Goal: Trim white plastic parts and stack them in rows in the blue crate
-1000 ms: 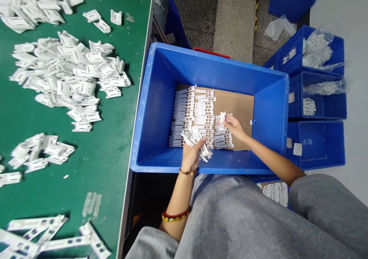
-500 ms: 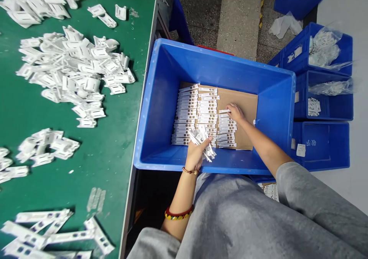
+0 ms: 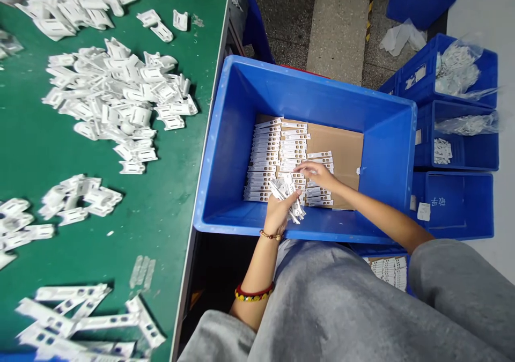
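My left hand (image 3: 278, 211) is closed around a loose bunch of white plastic strips (image 3: 286, 191), held over the near side of a blue bin (image 3: 386, 137). My right hand (image 3: 317, 174) reaches in from the right, just beside that bunch. Its fingers are stretched out and nothing shows between them. Beneath both hands, flat white strips with square holes lie in three columns on a brown cardboard sheet (image 3: 346, 153). The left column (image 3: 265, 153) and middle column (image 3: 293, 146) are long; the right column (image 3: 320, 154) is shorter and partly hidden by my right hand.
Left of the bin stands a green table (image 3: 161, 255) bearing piles of white curved parts (image 3: 116, 88) and longer white strips (image 3: 107, 322). More blue bins (image 3: 458, 201) stand at the right, some with bagged parts. Another bin of strips (image 3: 390, 272) sits beside my body.
My right hand has laid a strip at the top of the right column, let go, and moved left toward the bunch in my left hand. The view has shifted slightly.
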Motion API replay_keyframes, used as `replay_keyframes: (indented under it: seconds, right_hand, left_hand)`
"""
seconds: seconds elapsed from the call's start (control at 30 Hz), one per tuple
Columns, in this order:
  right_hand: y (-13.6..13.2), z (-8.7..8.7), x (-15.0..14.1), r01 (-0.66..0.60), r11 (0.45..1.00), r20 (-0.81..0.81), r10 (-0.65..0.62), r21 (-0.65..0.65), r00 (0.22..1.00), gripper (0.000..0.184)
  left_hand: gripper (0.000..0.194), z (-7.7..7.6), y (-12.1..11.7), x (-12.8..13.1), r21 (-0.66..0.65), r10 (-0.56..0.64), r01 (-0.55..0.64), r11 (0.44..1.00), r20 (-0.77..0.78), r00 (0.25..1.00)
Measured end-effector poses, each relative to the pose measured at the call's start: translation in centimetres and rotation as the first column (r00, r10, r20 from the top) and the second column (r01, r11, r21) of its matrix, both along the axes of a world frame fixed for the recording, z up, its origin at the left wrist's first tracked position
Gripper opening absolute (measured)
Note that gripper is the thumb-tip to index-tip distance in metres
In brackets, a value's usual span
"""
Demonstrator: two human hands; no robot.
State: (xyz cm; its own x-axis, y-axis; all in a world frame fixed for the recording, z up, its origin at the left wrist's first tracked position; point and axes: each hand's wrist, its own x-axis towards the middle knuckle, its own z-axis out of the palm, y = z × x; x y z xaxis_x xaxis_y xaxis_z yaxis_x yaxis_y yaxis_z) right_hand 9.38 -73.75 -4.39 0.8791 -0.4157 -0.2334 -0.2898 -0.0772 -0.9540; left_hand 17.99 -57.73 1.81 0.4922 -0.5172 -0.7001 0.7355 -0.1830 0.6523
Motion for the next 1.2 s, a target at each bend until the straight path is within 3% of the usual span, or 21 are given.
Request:
replay_keyframes:
  seconds: [0.07,0.13,0.23,0.3,0.37,0.47,0.53,0.63,0.73,1.0,1.2]
  right_hand:
    - [2.7,2.7,-0.2,0.045,0.991,0.045,-0.051,0.124,0.998,0.030]
    - [3.8,4.3,-0.6,0.166,0.949,0.025,-0.179,0.269,0.983,0.035]
    - [1.7,4.1,-1.2,0.371,0.825,-0.046,-0.389,0.425,0.920,0.038]
    - [-1.5,2.3,-1.5,0.458,0.820,-0.057,-0.468,0.343,0.882,0.036]
    - [-4.8,-0.2,-1.5,0.458,0.883,-0.066,-0.453,0.105,0.889,0.028]
    - [-8.1,-4.3,-1.4,0.265,0.920,-0.193,-0.327,-0.288,0.925,0.013]
    - [-8.9,-6.5,-1.4,0.152,0.902,-0.268,-0.276,-0.404,0.923,0.017]
    - [-9.1,-8.4,-1.7,0.108,0.888,-0.301,-0.263,-0.447,0.917,0.024]
    - [-9.2,-9.3,-2.0,0.078,0.862,-0.328,-0.272,-0.500,0.905,0.029]
    - [-9.4,-10.2,-0.7,0.012,0.818,-0.387,-0.284,-0.574,0.877,0.029]
    - [-9.2,-10.2,1.2,-0.009,0.830,-0.417,-0.271,-0.557,0.868,0.028]
  left_hand:
    - [0.055,0.1,0.0,0.0,-0.008,-0.054,0.054,0.998,0.046,0.997]
    - [0.048,0.3,-0.1,0.1,-0.012,-0.102,0.103,0.995,0.070,0.992]
    - [0.038,0.3,-0.1,0.0,-0.009,-0.100,0.100,0.995,0.034,0.994]
    - [0.037,0.3,-0.1,0.0,-0.018,-0.084,0.084,0.996,-0.001,0.996]
    - [0.037,0.2,-0.1,0.1,-0.038,-0.072,0.070,0.997,-0.043,0.996]
    - [0.035,0.2,0.0,0.2,-0.075,-0.053,0.045,0.996,-0.108,0.993]
    - [0.035,0.2,0.0,0.3,-0.093,-0.036,0.023,0.995,-0.141,0.989]
    - [0.036,0.3,0.0,0.3,-0.107,-0.017,-0.002,0.994,-0.177,0.984]
    - [0.039,0.4,-0.1,0.2,-0.134,-0.029,0.001,0.991,-0.206,0.978]
    - [0.040,0.9,0.2,0.1,-0.142,-0.082,0.046,0.989,-0.258,0.963]
    - [0.040,1.0,0.2,0.2,-0.114,-0.014,-0.013,0.993,-0.239,0.971]
